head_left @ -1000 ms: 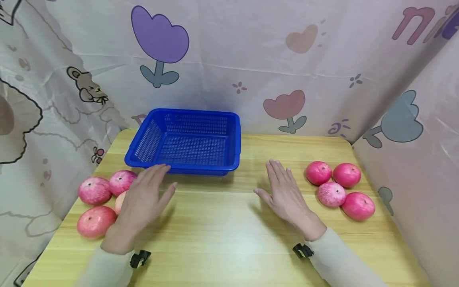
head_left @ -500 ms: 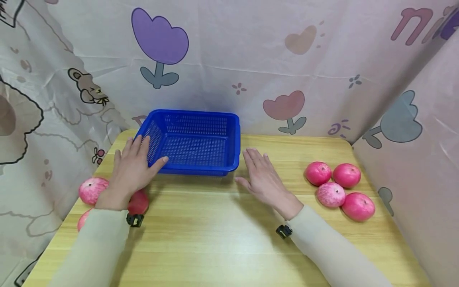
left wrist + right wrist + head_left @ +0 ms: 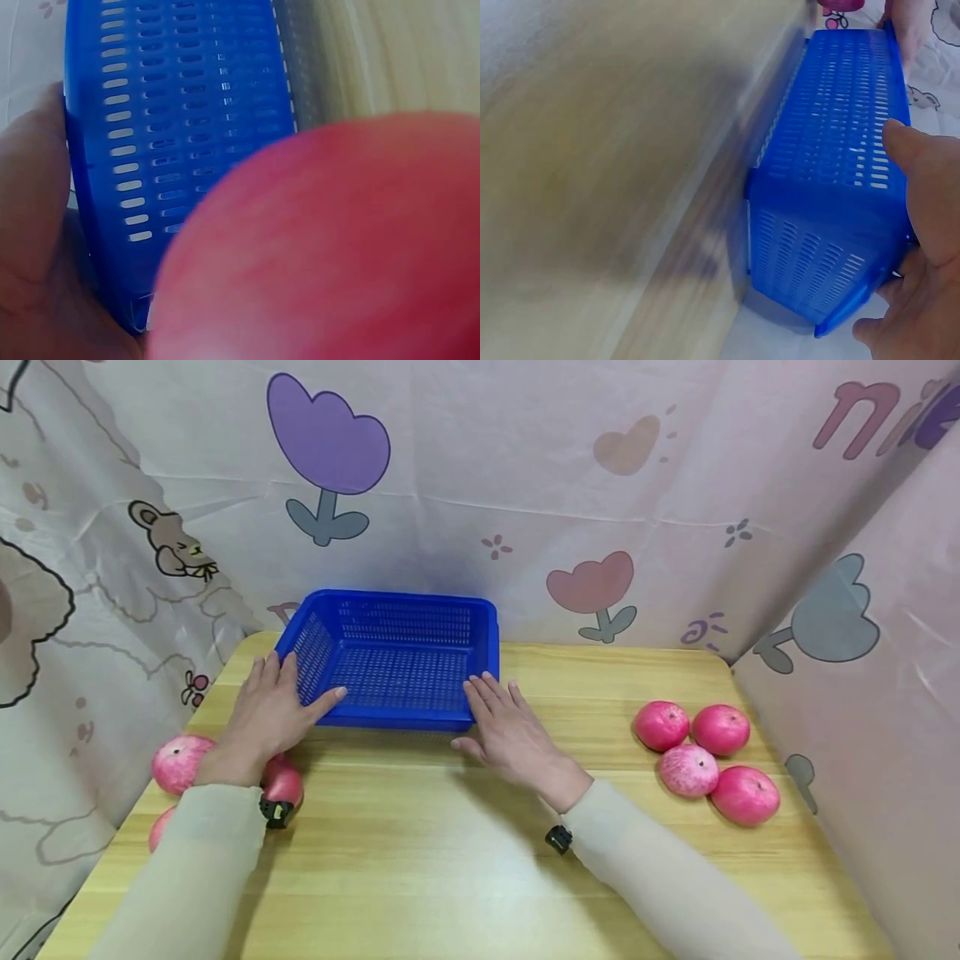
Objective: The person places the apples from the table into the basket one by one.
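A blue plastic mesh basket [image 3: 401,715] stands at the back of the wooden table, its inside bare. My left hand [image 3: 266,714] is at its front left corner, fingers extended along the left side and thumb stretched over the front rim. At the front right corner, my right hand [image 3: 510,735] has nearly straight fingers over the rim, the thumb lower in front. The right wrist view shows that thumb [image 3: 904,146] overlapping the basket's front wall. Close to the left wrist camera, a pink-red round fruit [image 3: 322,247] covers part of the basket.
Pink-red fruits [image 3: 180,764] lie at the table's left, partly hidden under my left forearm. Several more fruits [image 3: 690,770] are grouped at the right. A printed cloth [image 3: 450,460] hangs right behind the table [image 3: 420,843] and along both sides.
My left hand has moved forward and left from over the fruits to the basket's corner. My right hand has moved left to the opposite front corner. The basket stands where it was.
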Tool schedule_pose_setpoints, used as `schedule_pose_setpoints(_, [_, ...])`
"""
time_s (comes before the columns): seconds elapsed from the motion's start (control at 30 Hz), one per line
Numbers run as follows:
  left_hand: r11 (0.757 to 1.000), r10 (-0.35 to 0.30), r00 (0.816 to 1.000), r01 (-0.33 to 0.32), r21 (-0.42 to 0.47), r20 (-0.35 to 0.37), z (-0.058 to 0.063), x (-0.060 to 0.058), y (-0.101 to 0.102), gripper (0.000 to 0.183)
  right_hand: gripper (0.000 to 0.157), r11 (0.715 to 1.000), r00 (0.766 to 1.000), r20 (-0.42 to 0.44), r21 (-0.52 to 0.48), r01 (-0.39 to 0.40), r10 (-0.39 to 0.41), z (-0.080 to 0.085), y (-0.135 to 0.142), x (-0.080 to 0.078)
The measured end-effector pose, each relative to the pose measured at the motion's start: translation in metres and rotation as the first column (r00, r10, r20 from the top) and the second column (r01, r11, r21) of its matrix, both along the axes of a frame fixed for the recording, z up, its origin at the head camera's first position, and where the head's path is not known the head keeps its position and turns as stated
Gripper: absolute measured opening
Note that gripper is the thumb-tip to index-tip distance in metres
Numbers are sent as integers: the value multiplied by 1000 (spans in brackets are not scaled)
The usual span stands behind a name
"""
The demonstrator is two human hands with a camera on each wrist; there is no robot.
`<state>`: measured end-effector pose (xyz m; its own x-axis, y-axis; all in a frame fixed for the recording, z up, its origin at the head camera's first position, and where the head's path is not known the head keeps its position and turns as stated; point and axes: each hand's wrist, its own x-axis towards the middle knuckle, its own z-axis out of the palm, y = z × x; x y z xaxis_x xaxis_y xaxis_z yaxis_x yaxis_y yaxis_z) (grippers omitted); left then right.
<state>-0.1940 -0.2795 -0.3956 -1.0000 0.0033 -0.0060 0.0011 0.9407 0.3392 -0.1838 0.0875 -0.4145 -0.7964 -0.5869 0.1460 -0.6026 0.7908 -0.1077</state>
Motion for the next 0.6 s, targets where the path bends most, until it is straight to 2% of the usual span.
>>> schedule_pose_setpoints(0.4, [999,-28,1000,28,-19,-12,-1,6,13,122,87,1000,999,-19,-6,25,-25,-7,12,4])
schedule_pose_setpoints(0.6, [999,-39,999,38,-32,-26,0,9,29,123,85,999,999,-17,-25,37,-37,-8,26,7])
